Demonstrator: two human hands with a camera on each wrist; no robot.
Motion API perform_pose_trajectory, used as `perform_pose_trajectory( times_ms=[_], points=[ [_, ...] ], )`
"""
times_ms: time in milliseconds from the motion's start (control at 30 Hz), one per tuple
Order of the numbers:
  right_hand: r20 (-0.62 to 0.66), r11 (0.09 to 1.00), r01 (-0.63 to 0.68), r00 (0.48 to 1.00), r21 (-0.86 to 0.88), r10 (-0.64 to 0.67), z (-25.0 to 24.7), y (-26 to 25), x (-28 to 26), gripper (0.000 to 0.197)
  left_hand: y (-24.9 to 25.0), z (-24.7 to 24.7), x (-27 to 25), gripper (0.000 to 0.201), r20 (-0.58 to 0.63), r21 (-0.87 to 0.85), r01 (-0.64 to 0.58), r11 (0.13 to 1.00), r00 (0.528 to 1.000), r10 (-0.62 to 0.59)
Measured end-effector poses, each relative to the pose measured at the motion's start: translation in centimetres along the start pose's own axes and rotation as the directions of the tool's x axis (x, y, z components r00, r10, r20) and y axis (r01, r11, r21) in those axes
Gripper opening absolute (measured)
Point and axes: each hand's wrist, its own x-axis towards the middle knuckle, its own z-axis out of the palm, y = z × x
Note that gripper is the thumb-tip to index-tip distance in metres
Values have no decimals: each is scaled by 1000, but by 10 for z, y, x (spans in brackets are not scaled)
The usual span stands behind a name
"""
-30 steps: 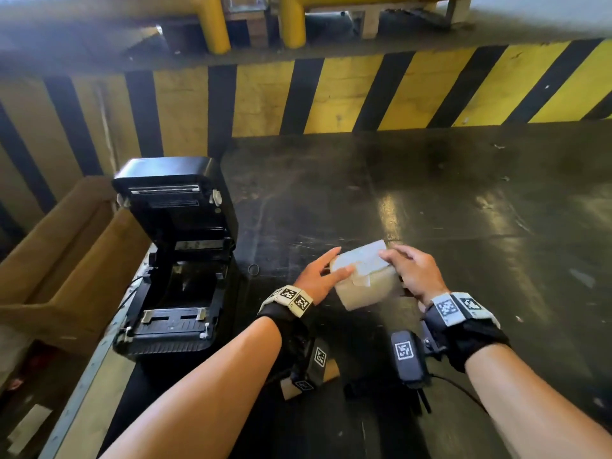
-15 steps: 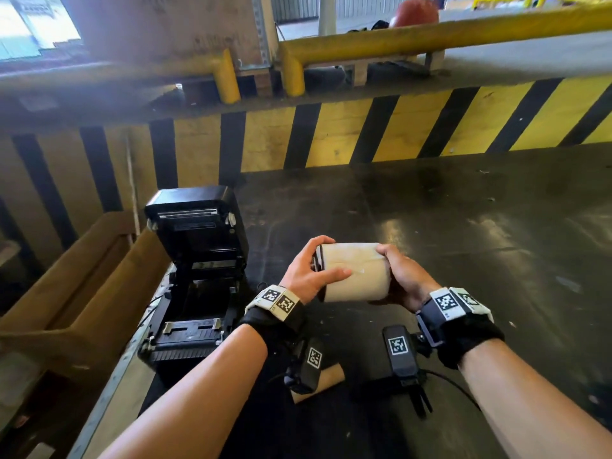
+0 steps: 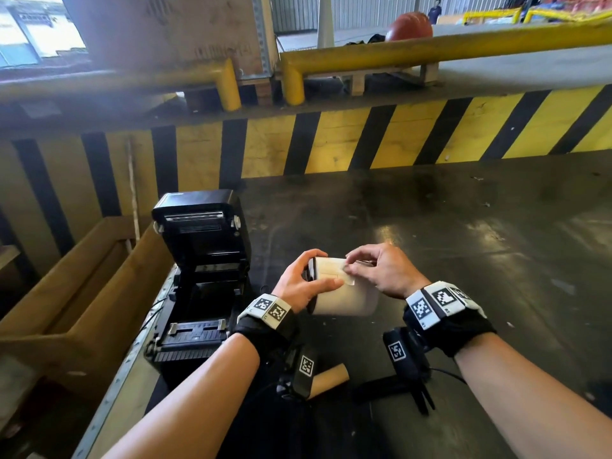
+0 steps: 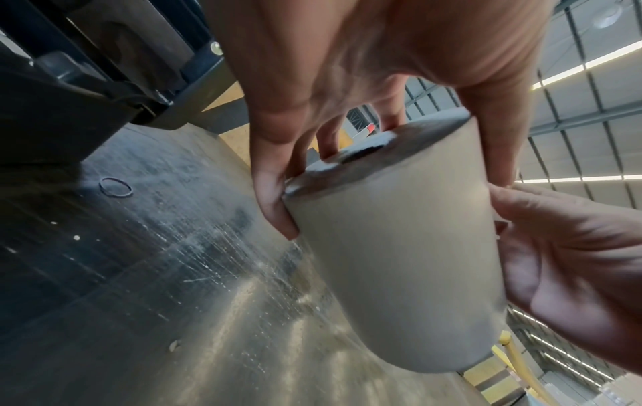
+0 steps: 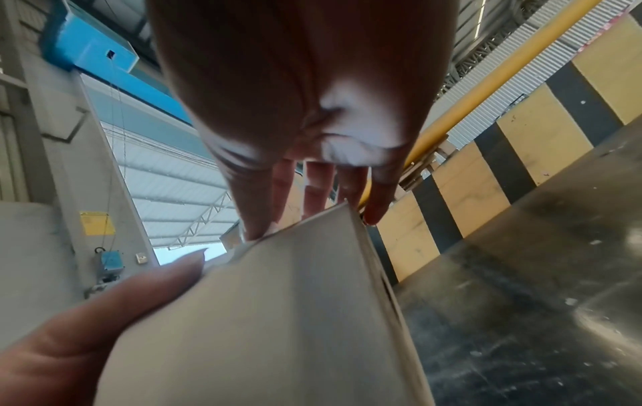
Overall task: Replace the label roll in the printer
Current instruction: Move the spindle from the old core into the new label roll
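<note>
A full white label roll (image 3: 347, 298) (image 4: 392, 263) (image 5: 271, 324) is held in the air over the dark table, right of the printer. My left hand (image 3: 303, 281) (image 4: 347, 153) grips its left end, thumb along the front. My right hand (image 3: 371, 268) (image 5: 312, 197) lies over the top and pinches the loose label end near the roll's middle. The black label printer (image 3: 198, 279) stands at the table's left edge with its lid raised and its roll bay bare. A brown cardboard core (image 3: 328, 380) lies on the table under my left wrist.
A yellow and black striped barrier (image 3: 331, 144) runs behind the table (image 3: 480, 243). Brown cardboard boxes (image 3: 76, 293) stand left of the printer. A thin wire ring (image 4: 115, 187) lies on the table near the printer. A black cable runs under my right wrist.
The roll was lifted from the table and turned sideways. My right hand moved from the roll's right end onto its top and now pinches the label end. The head view tilted up.
</note>
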Motion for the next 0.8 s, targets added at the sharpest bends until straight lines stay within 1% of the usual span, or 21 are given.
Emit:
perform_pose_trajectory(
  times_ms=[100,200,267,333,433,500,567,667,733,800],
  points=[
    [-4,998,-11,1000,55,11,4,6,-3,7,-7,0,0,48,14,24,25,999,1000,-25],
    [36,995,-12,999,98,9,5,16,-7,3,-16,-1,0,48,24,56,63,996,998,-64],
    [42,990,-23,999,138,18,5,26,-11,4,-22,-2,1,48,26,79,100,992,994,-103],
    [-11,981,-44,999,190,47,2,37,-12,6,-29,-2,2,49,31,110,138,984,989,-142],
    [-116,963,-110,983,246,142,-6,56,-12,10,-41,-2,5,48,43,151,196,969,978,-205],
    [-123,956,-192,967,220,223,-12,75,-11,12,-50,0,8,47,37,174,218,960,973,-228],
    [-80,941,-304,945,147,318,-15,100,-10,12,-59,3,12,46,37,206,228,951,970,-241],
    [-8,888,-459,888,30,459,-14,136,-11,3,-69,9,17,46,53,236,233,943,966,-252],
    [16,846,-529,847,-69,531,-12,158,-12,9,-74,14,21,46,64,251,240,938,963,-263],
    [37,808,-572,813,-141,582,-9,175,-13,15,-75,18,24,47,66,260,237,936,963,-262]
  ],
)
